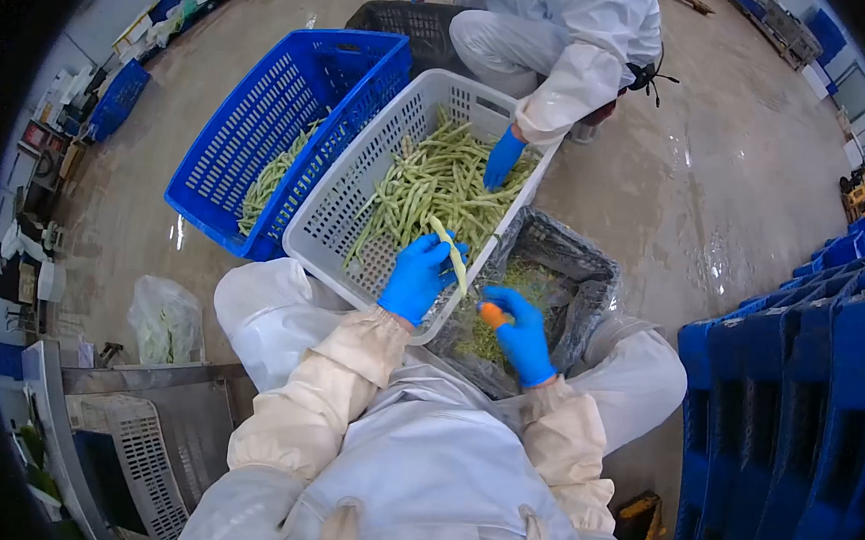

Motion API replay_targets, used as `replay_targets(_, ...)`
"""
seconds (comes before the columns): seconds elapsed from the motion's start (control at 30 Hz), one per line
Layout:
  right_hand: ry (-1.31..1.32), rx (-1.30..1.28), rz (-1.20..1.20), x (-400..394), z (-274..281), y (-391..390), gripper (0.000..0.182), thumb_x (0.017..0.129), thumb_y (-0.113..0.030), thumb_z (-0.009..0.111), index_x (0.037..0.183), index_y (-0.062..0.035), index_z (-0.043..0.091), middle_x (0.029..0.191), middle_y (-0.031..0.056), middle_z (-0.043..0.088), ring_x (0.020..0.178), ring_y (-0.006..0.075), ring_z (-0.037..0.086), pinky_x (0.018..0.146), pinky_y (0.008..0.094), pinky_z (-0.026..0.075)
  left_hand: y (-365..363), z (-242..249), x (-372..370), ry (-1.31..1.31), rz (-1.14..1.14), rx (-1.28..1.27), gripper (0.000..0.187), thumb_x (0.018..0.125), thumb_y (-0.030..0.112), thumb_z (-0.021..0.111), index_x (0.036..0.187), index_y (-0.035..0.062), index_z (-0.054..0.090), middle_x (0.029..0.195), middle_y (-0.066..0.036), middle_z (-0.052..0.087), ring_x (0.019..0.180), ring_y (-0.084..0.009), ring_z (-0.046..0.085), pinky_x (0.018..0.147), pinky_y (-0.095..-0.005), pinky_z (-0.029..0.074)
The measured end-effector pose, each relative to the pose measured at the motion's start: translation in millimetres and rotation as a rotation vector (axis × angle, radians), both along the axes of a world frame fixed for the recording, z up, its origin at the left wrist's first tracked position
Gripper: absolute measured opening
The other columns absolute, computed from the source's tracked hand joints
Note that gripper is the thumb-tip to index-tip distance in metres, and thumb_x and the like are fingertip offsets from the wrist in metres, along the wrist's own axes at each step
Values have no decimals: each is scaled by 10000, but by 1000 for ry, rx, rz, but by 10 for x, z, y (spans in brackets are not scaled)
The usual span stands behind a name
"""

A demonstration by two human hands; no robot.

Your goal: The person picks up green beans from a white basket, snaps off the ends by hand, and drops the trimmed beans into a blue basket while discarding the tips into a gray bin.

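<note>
So the left hand (418,275) in a blue glove reaches forward over the white basket (341,208) of green beans, fingers pinched shut around one bean pod (451,253) that sticks up past the fingertips. Right hand (520,334) hovers over the grey crate (593,271) of trimmings, fingers curled around a small orange tool (492,315).

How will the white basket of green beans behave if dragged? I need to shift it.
The white basket looks like light perforated plastic, but its pile of green beans probably adds weight. Already tilted against the blue basket, it may slide or tip, shifting the loose beans.
</note>
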State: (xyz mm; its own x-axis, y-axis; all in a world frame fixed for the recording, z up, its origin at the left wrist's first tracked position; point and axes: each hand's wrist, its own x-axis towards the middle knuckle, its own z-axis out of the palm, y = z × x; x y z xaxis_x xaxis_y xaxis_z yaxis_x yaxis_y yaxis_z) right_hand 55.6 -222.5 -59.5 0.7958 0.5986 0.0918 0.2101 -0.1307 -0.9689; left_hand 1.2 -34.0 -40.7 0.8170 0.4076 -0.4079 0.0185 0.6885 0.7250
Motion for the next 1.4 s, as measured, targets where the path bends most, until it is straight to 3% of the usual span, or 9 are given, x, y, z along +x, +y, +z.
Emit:
replay_targets(0.1,110,48,86,-144,147,116,245,800,-117,632,1028,-30,617,937,148,641,841,202,615,756,315,473,-89,10,41,-7,76,37,267,879,117,527,1131,32,504,1012,-99,618,868,-168,597,743,-304,492)
replay_targets(0.3,-31,-62,10,-156,137,130,227,826,-120,606,1024,-9,611,875,128,652,771,198,622,705,309,483,-206,-20,58,24,124,62,249,881,102,519,1118,29,492,1023,-109,607,873,-182,598,753,-323,503)
replay_targets(0.4,-54,-59,-11,-149,136,132,217,855,-89,565,1046,7,602,825,102,669,757,144,627,683,284,478,-237,-85,69,-3,141,55,255,883,96,512,1126,29,479,1035,-110,597,893,-189,594,761,-329,506)
replay_targets(0.6,10,25,1,-147,97,154,181,850,-73,558,1001,13,608,823,107,671,756,159,639,677,281,484,-253,-112,73,-28,176,57,253,882,81,500,1131,44,473,1028,-100,587,914,-196,589,765,-341,507)
replay_targets(0.67,12,-11,-41,-153,54,157,169,825,-115,599,963,-21,623,814,157,643,731,217,636,652,315,484,-263,-108,78,-31,173,68,252,880,79,501,1129,49,475,1023,-94,588,907,-197,591,763,-345,508)
replay_targets(0.87,-177,-71,-151,-207,18,184,136,799,-120,602,913,-48,621,750,151,614,649,290,592,586,370,459,-319,-93,94,-13,175,47,212,876,119,545,1075,56,506,955,-79,592,853,-192,590,754,-339,500)
replay_targets(1.07,-548,-132,-82,-234,145,185,118,743,-103,608,857,-72,605,724,128,582,655,314,549,587,422,415,-179,-195,60,-5,36,-25,217,874,124,550,1075,46,519,931,-71,592,813,-183,598,729,-322,511)
replay_targets(1.13,-571,-157,-25,-251,134,185,133,739,-94,612,869,-68,602,745,126,584,682,319,548,611,419,421,-81,-160,43,7,-148,51,280,872,141,553,1133,46,519,913,-66,598,796,-174,600,723,-317,514)
replay_targets(1.4,-643,-202,192,-315,114,219,234,684,-73,627,912,-87,579,784,113,576,724,327,535,629,425,418,-20,-24,-46,57,-385,391,406,847,144,557,1230,20,503,901,-42,606,754,-122,578,706,-261,485)
